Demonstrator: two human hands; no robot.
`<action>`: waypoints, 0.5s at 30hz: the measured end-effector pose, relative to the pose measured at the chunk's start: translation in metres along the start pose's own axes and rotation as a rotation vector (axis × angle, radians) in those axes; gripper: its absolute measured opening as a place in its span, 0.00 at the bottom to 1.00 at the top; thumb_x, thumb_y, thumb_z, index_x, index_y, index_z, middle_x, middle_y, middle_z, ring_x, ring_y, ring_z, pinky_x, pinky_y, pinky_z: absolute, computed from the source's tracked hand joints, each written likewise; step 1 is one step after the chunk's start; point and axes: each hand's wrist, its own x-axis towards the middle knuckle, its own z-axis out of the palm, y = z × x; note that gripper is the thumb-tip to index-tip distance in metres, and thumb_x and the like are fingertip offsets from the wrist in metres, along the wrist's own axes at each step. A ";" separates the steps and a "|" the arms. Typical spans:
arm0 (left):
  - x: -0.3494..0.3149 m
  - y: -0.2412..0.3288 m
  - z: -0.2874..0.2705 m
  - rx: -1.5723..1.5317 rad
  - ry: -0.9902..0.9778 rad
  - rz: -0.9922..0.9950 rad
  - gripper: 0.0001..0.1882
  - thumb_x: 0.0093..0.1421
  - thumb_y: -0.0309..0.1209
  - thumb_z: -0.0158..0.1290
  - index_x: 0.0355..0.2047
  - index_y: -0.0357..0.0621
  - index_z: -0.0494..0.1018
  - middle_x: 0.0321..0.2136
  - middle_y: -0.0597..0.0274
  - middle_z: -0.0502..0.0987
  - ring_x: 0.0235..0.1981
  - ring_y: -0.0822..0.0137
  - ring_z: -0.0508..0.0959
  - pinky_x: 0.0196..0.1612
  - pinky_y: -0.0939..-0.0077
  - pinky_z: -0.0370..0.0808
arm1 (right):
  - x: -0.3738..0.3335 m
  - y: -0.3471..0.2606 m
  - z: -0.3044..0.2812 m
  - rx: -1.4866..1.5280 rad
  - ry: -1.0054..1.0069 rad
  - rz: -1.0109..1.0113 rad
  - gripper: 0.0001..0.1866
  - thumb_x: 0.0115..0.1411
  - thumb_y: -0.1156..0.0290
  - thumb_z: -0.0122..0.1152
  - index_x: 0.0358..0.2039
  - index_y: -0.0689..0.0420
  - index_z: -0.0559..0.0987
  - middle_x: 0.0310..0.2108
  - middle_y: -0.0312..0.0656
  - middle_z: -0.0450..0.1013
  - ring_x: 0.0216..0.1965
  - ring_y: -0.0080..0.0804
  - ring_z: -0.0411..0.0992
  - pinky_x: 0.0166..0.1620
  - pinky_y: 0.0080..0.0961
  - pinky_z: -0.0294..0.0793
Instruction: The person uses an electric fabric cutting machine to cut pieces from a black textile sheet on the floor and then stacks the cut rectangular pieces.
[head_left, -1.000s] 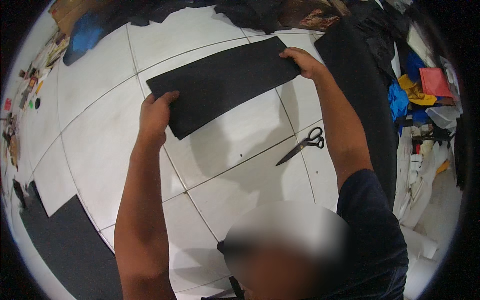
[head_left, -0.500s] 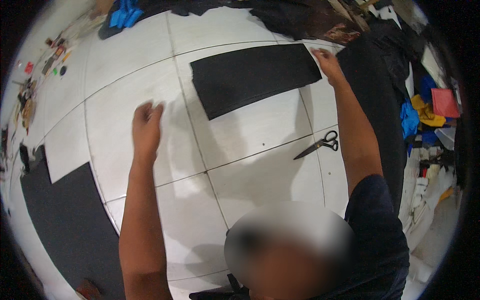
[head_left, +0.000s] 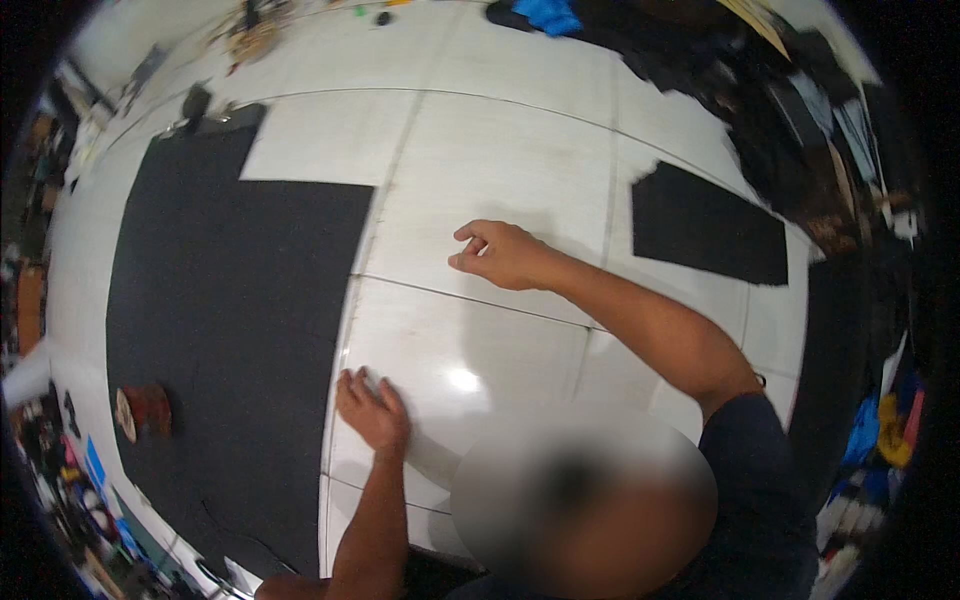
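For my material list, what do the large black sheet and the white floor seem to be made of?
The large black sheet looks like matte fabric, perhaps felt: its surface is dull and even. The white floor seems glazed tile, probably ceramic: it shows joint lines and a glossy reflection.

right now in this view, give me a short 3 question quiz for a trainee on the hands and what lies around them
1. Which hand is nearer the large black sheet?

2. True or false: the right hand is apart from the smaller black piece.

3. Which thing is at the large black sheet's left edge?
a) a pair of scissors
b) a reddish spool-shaped object
c) a white cup

Key:
1. The left hand, which is close beside its right edge.
2. True; bare floor tile shows between them.
3. b
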 end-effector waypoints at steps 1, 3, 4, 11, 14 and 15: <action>0.000 -0.002 0.000 -0.012 -0.007 -0.004 0.21 0.59 0.34 0.52 0.51 0.37 0.68 0.55 0.41 0.65 0.59 0.43 0.61 0.62 0.47 0.54 | 0.024 -0.013 0.013 -0.021 -0.019 -0.026 0.27 0.59 0.52 0.61 0.49 0.62 0.75 0.37 0.45 0.76 0.34 0.37 0.75 0.40 0.30 0.75; 0.000 -0.003 -0.004 -0.027 -0.009 -0.023 0.22 0.59 0.34 0.51 0.52 0.37 0.67 0.56 0.41 0.64 0.60 0.44 0.60 0.62 0.47 0.54 | 0.081 -0.030 0.034 -0.268 -0.237 0.061 0.37 0.56 0.48 0.62 0.57 0.63 0.69 0.44 0.51 0.73 0.44 0.37 0.74 0.42 0.29 0.76; -0.001 -0.009 -0.004 -0.033 -0.022 -0.044 0.22 0.60 0.35 0.51 0.52 0.38 0.67 0.57 0.43 0.62 0.61 0.45 0.59 0.63 0.47 0.52 | 0.098 -0.063 0.039 -0.158 -0.368 0.264 0.37 0.56 0.50 0.64 0.56 0.66 0.69 0.47 0.54 0.72 0.48 0.40 0.73 0.44 0.31 0.77; -0.002 -0.011 -0.012 -0.090 -0.133 -0.148 0.23 0.62 0.41 0.48 0.54 0.43 0.68 0.59 0.47 0.61 0.65 0.49 0.54 0.67 0.50 0.46 | 0.216 -0.072 0.147 0.341 0.227 0.486 0.29 0.56 0.63 0.64 0.50 0.75 0.70 0.45 0.59 0.73 0.45 0.44 0.74 0.43 0.34 0.78; 0.000 0.009 0.000 -0.206 -0.080 -0.095 0.23 0.60 0.40 0.50 0.53 0.43 0.68 0.58 0.47 0.62 0.64 0.48 0.56 0.66 0.49 0.48 | 0.259 -0.008 0.133 0.427 0.557 0.662 0.22 0.55 0.71 0.64 0.47 0.73 0.73 0.45 0.55 0.74 0.42 0.44 0.75 0.39 0.36 0.78; 0.000 0.000 -0.001 -0.200 -0.048 -0.104 0.23 0.58 0.38 0.53 0.53 0.43 0.68 0.57 0.46 0.62 0.63 0.46 0.57 0.65 0.48 0.50 | 0.262 -0.020 0.148 0.454 0.590 0.692 0.21 0.55 0.74 0.64 0.46 0.72 0.73 0.45 0.54 0.74 0.41 0.44 0.76 0.38 0.36 0.78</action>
